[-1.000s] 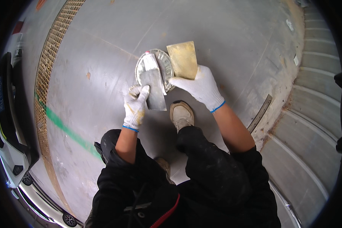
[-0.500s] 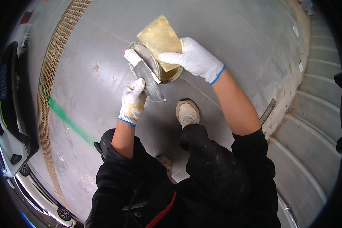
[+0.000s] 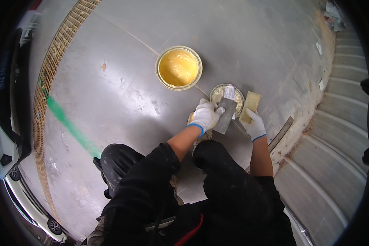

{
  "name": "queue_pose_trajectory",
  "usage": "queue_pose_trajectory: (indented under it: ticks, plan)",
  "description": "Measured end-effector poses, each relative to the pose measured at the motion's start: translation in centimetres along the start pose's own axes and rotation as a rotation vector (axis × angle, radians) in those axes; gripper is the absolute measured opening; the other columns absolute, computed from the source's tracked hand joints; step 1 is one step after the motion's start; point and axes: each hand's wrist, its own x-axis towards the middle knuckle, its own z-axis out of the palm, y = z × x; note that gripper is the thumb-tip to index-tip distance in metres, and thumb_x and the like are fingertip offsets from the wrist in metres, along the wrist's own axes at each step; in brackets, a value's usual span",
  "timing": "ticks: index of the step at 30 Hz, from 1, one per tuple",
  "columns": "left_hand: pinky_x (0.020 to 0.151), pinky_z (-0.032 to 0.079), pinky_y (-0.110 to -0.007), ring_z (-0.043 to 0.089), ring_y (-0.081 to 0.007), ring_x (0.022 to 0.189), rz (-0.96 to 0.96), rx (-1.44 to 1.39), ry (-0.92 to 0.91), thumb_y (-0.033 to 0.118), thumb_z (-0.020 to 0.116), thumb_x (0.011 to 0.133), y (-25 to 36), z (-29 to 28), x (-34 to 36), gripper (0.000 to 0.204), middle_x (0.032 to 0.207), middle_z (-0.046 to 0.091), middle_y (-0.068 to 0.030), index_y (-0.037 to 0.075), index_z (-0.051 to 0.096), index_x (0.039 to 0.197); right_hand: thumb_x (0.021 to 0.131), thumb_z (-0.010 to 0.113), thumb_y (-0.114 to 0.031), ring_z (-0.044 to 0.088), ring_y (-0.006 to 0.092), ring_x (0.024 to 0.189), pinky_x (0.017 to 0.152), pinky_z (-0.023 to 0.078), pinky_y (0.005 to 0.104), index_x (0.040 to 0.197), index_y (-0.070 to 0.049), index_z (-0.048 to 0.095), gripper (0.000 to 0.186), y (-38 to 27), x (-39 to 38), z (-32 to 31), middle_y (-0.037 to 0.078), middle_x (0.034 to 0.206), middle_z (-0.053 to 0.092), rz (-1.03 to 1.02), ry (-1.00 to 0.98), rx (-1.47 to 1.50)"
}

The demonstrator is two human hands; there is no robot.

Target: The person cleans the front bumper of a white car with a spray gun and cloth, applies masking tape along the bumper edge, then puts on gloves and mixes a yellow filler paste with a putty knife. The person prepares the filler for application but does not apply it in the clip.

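My left hand [image 3: 207,115], in a white knit glove, grips a flat grey scraper [image 3: 226,115] with the thumb on top. A white tube with a reddish tip [image 3: 229,92] shows from under its far end. Below these is the round tin lid [image 3: 216,93], smeared inside; I cannot tell whether it rests on the floor or is held. My right hand [image 3: 255,125], gloved too, holds a yellowish rectangular spreader [image 3: 252,102] beside the lid. Ahead and to the left, an open round tin [image 3: 199,74] of yellow paste stands on the floor, apart from both hands.
A floor grating [image 3: 55,61] curves along the left, with a green painted stripe [image 3: 65,121] beside it. Parked cars [image 3: 33,205] stand at the far left. On the right are a ribbed grey surface [image 3: 315,164] and a dark metal strip [image 3: 281,134].
Both hands have moved right and nearer, away from the tin. The lid, tube and scraper shifted with the left hand, uncovering the paste. The right hand's spreader has turned more upright in view.
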Motion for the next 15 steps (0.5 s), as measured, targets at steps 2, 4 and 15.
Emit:
queue_pose_trajectory:
  ticks: [2, 4, 15]
  plan:
    - [0.101, 0.048, -0.049, 0.061, -0.0430, 0.116, 0.033, 0.085, -0.074, 0.040, 0.060, 0.099, -0.8, 0.7, 0.8, 0.038, 0.123, 0.062, -0.0234, 0.008, 0.071, 0.116, 0.093, 0.068, -0.011, 0.069, 0.0240, 0.101, 0.086, 0.057, 0.0380, 0.134, -0.002, 0.057, 0.043, -0.1, 0.5, -1.0, 0.010, 0.114, 0.068, 0.076, -0.022, -0.110]
    - [0.101, 0.048, -0.050, 0.060, -0.0446, 0.116, 0.110, 0.020, -0.049, 0.035, 0.056, 0.101, -1.9, -0.2, 0.5, 0.035, 0.124, 0.063, -0.0242, 0.007, 0.067, 0.120, 0.092, 0.069, -0.010, 0.070, 0.0240, 0.094, 0.082, 0.058, 0.0359, 0.128, -0.002, 0.061, 0.038, -1.6, 0.7, -0.7, 0.011, 0.108, 0.071, 0.031, -0.015, -0.245]
    - [0.085, 0.057, -0.050, 0.066, -0.0381, 0.109, 0.441, 0.501, 0.118, 0.011, 0.064, 0.091, -4.8, -13.1, -6.3, 0.020, 0.137, 0.059, -0.0141, 0.010, 0.067, 0.111, 0.087, 0.072, -0.009, 0.070, 0.0308, 0.086, 0.073, 0.057, 0.0401, 0.102, -0.009, 0.068, 0.016, -16.2, -2.8, 24.6, 0.008, 0.105, 0.070, -1.434, -0.406, -1.365]
